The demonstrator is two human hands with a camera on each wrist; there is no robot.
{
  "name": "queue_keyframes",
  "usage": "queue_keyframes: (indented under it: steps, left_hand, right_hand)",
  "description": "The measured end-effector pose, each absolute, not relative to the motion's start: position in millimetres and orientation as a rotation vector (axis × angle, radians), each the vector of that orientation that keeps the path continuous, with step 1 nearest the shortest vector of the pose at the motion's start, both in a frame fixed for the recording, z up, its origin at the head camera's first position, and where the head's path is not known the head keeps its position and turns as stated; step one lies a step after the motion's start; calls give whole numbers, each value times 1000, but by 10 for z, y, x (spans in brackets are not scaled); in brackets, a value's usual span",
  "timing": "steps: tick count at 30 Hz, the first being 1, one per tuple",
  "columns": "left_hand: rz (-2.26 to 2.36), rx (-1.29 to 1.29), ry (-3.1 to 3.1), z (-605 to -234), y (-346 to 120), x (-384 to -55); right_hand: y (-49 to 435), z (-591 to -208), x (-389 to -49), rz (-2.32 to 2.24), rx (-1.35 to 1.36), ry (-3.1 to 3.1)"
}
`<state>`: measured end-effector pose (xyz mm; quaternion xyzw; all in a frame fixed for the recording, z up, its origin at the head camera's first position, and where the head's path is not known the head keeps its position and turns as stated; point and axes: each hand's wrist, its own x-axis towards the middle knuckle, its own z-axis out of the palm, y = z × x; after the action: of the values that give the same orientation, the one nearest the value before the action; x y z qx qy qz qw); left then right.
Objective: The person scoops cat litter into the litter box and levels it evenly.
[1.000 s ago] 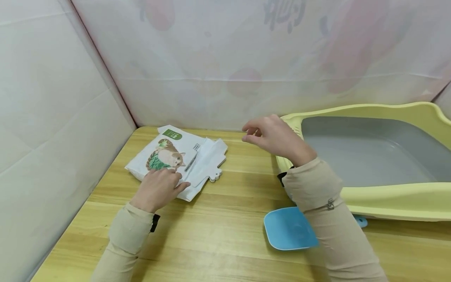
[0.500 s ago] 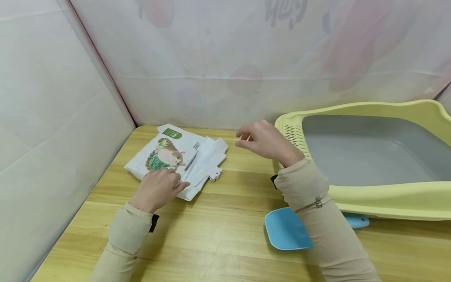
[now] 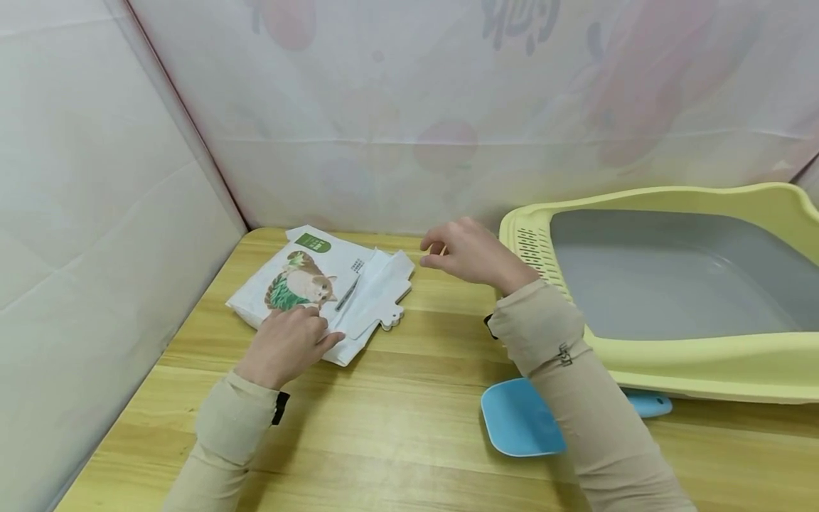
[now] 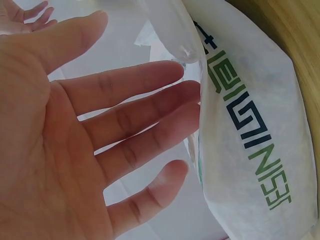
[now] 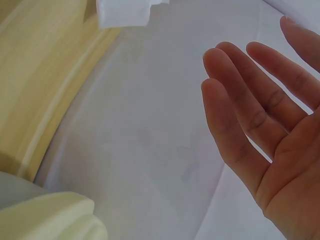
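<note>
In the head view, a white cat litter bag point(image 3: 342, 257) with a printed cat lies flat at the back left of the table. My left hand point(image 3: 288, 345) is at its near edge; in the left wrist view its fingers are extended, with the fingertips point(image 4: 192, 92) at the bag's lettered side point(image 4: 250, 125). A slim silver tool point(image 3: 348, 293), its kind unclear, lies on the bag. My right hand point(image 3: 476, 252) hovers between bag and litter box, holding nothing. The right wrist view shows its fingers point(image 5: 225, 120) loosely bent and apart.
A yellow litter box point(image 3: 704, 355) with a grey inside stands on the right. A blue scoop point(image 3: 518, 419) lies in front of it, partly hidden under my right forearm. A white scalloped piece point(image 3: 390, 316) sticks out beside the bag. Fabric walls point(image 3: 384, 185) enclose the table.
My right hand has moved left, away from the litter box's corner and toward the bag. My left hand has stayed at the bag.
</note>
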<state>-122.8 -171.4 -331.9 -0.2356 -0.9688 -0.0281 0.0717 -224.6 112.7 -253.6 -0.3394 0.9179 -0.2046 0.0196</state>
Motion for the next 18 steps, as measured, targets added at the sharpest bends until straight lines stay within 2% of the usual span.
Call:
queue_keyframes:
  steps: [8, 18]
  left_hand:
    - [-48, -703, -2937, -3335, -1692, -1227]
    - [-37, -668, -2974, -3341, -1726, -1208]
  right_hand:
    - [1047, -2652, -2285, -575, -1103, 2826]
    - [959, -2761, -2287, -547, -1025, 2763]
